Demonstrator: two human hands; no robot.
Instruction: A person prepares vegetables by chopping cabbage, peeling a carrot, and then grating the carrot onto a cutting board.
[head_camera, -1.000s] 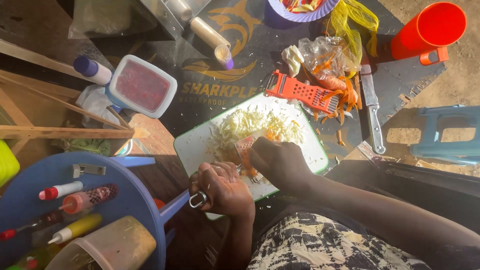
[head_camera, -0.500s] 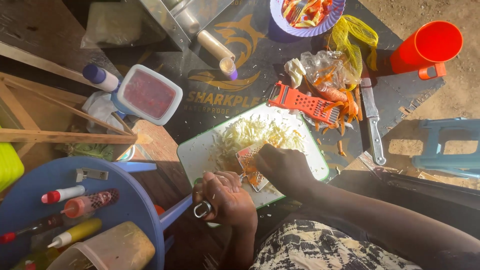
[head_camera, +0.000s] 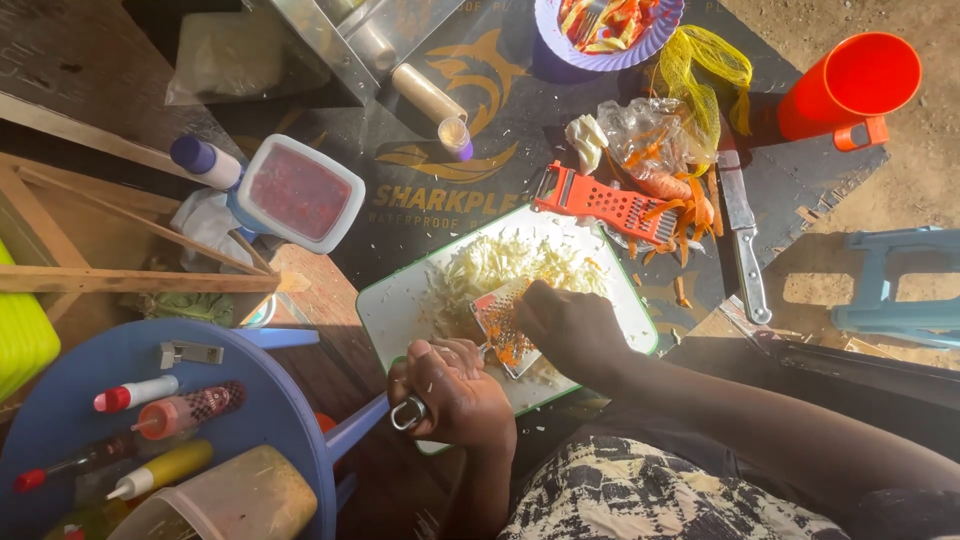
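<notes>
Harsh sun from right, deep shadows left, sharp w/ glare

Small grater (head_camera: 503, 325): its handle was buried in the left hand (head_camera: 455, 395); its far edge lay under the right hand (head_camera: 565, 325).
Piece being grated: hidden beneath the right hand's fingers; kind could not be told.
White cutting board (head_camera: 400, 310): near corner covered by both hands.
Purple bowl (head_camera: 560, 50): cut off by the top edge.
Blue stool (head_camera: 900, 285): cut by the right edge.
Yellow-green container (head_camera: 20, 335): mostly past the left edge.
Blue round tray (head_camera: 270, 400): bottom portion out of frame.
</notes>
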